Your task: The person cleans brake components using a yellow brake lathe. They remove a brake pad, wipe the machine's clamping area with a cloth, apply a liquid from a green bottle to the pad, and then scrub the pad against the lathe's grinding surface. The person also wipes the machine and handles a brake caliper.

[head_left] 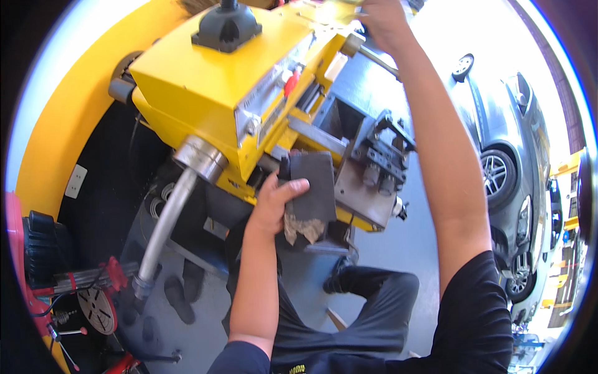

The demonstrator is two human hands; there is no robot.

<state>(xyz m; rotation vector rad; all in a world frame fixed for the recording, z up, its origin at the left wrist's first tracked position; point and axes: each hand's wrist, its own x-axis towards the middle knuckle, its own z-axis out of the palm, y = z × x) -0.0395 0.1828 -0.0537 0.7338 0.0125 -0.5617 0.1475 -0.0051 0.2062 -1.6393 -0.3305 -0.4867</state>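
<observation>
Below the yellow machine's (187, 75) front edge, the left hand (271, 202) grips a dark pad (314, 187), the thumb laid across its near face and the fingers mostly hidden behind it. Crumpled tan material (305, 229) sticks out along the pad's lower edge (paper or rag, I cannot tell which). The pad covers part of the machine from this view, just left of the black tool holder (387, 149); whether it touches the metal behind is unclear. The right arm stretches up past the tool holder, and the right hand (385, 25) is at the machine's far end, its fingers curled, though glare and the top edge hide whether they grip anything. As for writing, a silver panel (252, 112) on the machine's side carries small dark print, too blurred to read, with a red knob (290, 83) close to it. Yellow lettering sits on the front of the dark shirt (374, 366), cut by the lower edge. A black boot (227, 28) tops the yellow housing, and a steel tube (167, 227) slants down from its near end. At the right stands a grey car (520, 134); at the left, a white socket (76, 181) is set in the wall.
</observation>
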